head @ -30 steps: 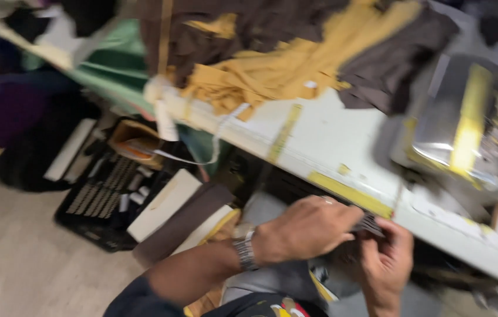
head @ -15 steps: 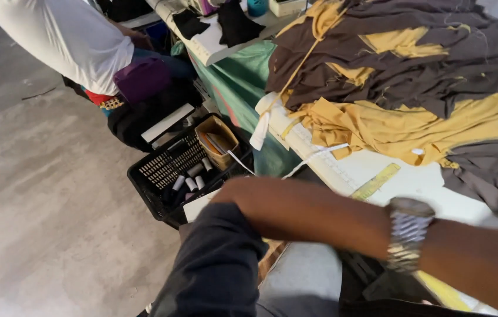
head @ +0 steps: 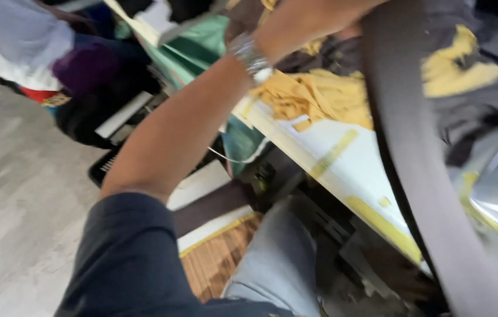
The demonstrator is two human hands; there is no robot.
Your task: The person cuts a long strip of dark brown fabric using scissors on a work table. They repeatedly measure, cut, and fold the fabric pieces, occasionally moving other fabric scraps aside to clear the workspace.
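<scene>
The left arm (head: 190, 129) reaches up and away across the view, a metal watch (head: 250, 57) on its wrist; the left hand itself is cut off by the top edge, so whether it grips anything cannot be told. The right hand is out of view. A long dark strip of cloth (head: 419, 176) hangs blurred from the top down to the lower right, in front of the white table (head: 348, 170). On the table lie yellow cloth pieces (head: 313, 97) and dark cloth (head: 478, 100). Beyond, at upper left, another person in a white top (head: 8, 41) bends over. Half a second ago the arm lay low across the lap; now it is raised, and the strip has come into sight.
</scene>
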